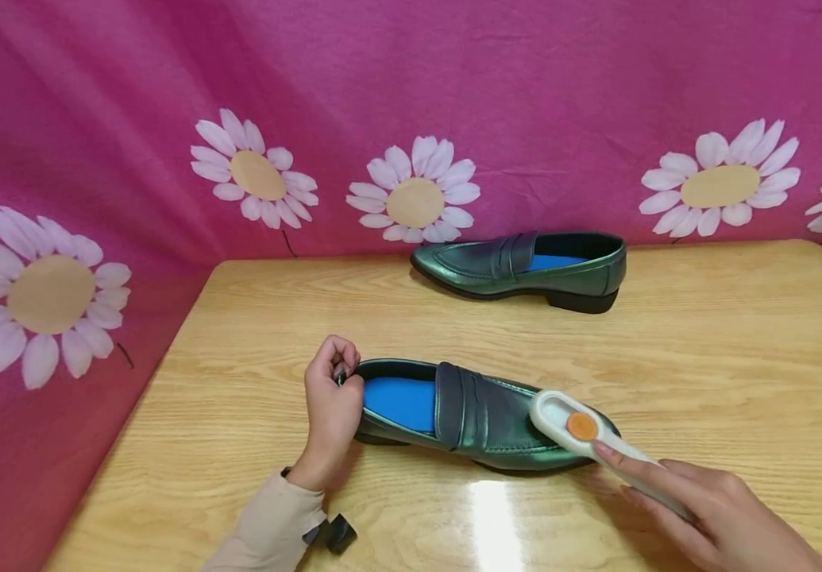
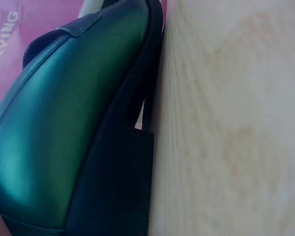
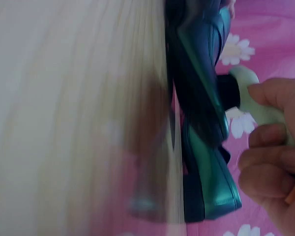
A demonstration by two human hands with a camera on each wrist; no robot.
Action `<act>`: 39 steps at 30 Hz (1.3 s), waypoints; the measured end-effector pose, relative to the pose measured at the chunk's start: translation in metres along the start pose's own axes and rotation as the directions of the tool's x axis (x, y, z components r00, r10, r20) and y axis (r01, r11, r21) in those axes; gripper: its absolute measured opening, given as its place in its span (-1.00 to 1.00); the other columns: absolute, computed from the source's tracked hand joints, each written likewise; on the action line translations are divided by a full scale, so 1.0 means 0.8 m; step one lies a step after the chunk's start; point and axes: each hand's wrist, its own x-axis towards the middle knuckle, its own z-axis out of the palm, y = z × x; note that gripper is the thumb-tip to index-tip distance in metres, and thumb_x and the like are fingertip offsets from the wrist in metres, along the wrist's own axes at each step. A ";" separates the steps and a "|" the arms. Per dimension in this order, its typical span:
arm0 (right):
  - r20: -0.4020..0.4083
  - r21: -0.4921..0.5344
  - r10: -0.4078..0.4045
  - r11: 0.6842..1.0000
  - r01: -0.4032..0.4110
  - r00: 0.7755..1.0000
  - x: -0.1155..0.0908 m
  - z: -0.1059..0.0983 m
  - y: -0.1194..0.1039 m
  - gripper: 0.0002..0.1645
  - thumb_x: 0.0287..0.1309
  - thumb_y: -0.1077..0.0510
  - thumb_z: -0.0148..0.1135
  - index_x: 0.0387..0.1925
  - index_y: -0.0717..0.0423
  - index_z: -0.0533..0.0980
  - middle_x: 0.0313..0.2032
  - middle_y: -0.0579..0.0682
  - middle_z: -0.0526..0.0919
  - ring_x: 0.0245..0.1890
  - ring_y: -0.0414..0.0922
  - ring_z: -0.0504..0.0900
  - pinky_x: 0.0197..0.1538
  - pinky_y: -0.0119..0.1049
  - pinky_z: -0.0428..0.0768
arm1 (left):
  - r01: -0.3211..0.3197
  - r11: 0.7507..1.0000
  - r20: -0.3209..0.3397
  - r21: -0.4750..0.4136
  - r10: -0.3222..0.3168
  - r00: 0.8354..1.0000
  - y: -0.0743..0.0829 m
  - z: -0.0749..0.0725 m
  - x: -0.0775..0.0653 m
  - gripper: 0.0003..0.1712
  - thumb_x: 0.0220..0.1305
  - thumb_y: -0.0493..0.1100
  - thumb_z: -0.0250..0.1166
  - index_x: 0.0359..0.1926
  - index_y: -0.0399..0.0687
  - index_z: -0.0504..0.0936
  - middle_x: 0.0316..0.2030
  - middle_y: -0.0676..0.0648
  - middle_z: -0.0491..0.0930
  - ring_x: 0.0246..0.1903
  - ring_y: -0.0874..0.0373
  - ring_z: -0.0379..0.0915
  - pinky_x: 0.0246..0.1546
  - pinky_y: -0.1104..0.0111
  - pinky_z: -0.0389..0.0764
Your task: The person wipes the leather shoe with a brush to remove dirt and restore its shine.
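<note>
A dark green loafer with a blue insole lies sole-down on the table, toe to the right. My left hand grips its heel end, fingers curled at the back rim. My right hand holds the handle of a white brush with an orange button. The brush head is over the loafer's toe area; in the right wrist view its black bristles meet the upper. Up close in the left wrist view are the loafer's shiny side and black heel block.
A second matching loafer stands at the table's back edge, toe to the left. Behind the wooden table hangs a magenta cloth with printed daisies. A small black piece is beside the left sleeve.
</note>
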 end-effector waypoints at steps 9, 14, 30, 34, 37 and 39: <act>-0.265 -0.051 0.017 0.998 -0.032 0.964 -0.001 0.008 -0.015 -0.30 0.16 0.06 0.32 0.33 -0.34 0.34 0.08 -0.17 0.60 -0.06 -0.22 0.64 -0.11 -0.46 0.57 | 0.012 1.000 0.015 0.001 -0.012 1.000 0.000 0.001 0.001 -0.69 -0.17 -0.68 -0.15 -0.49 -0.25 0.24 -0.47 -0.08 0.21 -0.43 0.15 0.13 -0.32 0.37 0.12; -0.392 -0.096 -0.013 0.995 -0.027 0.920 0.002 0.005 -0.017 -0.24 0.11 0.17 0.37 0.33 -0.29 0.35 0.11 -0.10 0.58 -0.01 -0.10 0.64 -0.09 -0.52 0.53 | -0.017 1.000 0.012 0.003 0.017 1.000 0.000 -0.001 0.004 -0.69 -0.20 -0.68 -0.18 -0.52 -0.24 0.15 -0.51 -0.07 0.14 -0.47 0.13 0.06 -0.35 0.37 0.06; -0.483 -0.162 -0.028 0.985 -0.058 0.875 0.005 0.012 -0.037 -0.17 0.00 0.25 0.43 0.31 -0.26 0.39 -0.22 -0.14 0.70 -0.32 -0.22 0.63 -0.27 -0.22 0.64 | -0.045 0.999 0.005 0.024 0.044 0.999 0.000 -0.006 0.005 -0.69 -0.22 -0.69 -0.18 -0.55 -0.24 0.14 -0.53 -0.06 0.14 -0.47 0.12 0.08 -0.36 0.37 0.06; -0.316 -0.095 -0.027 0.995 -0.003 0.948 0.004 0.017 -0.042 -0.23 0.15 0.13 0.34 0.37 -0.30 0.30 -0.01 -0.10 0.66 -0.20 -0.27 0.64 -0.20 -0.16 0.64 | -0.051 0.998 0.026 0.031 0.050 0.998 0.001 -0.005 0.005 -0.70 -0.20 -0.69 -0.17 -0.54 -0.25 0.14 -0.53 -0.06 0.15 -0.46 0.13 0.09 -0.35 0.36 0.07; -0.187 -0.050 -0.032 0.999 0.023 0.982 0.002 0.023 -0.046 -0.27 0.25 0.04 0.24 0.40 -0.35 0.23 -0.05 -0.21 0.66 -0.30 -0.41 0.54 -0.25 -0.30 0.63 | -0.048 0.998 0.036 0.033 0.046 0.998 -0.001 -0.002 0.006 -0.70 -0.18 -0.68 -0.17 -0.54 -0.25 0.14 -0.53 -0.07 0.15 -0.45 0.13 0.11 -0.34 0.35 0.09; -0.244 -0.092 -0.055 0.995 0.034 0.968 0.002 0.024 -0.049 -0.26 0.20 0.06 0.29 0.38 -0.33 0.27 -0.25 -0.29 0.66 -0.41 -0.43 0.47 -0.35 -0.38 0.58 | -0.041 0.999 0.033 0.034 0.039 0.999 -0.001 0.000 0.005 -0.70 -0.17 -0.68 -0.16 -0.54 -0.24 0.15 -0.53 -0.06 0.16 -0.45 0.15 0.12 -0.33 0.35 0.10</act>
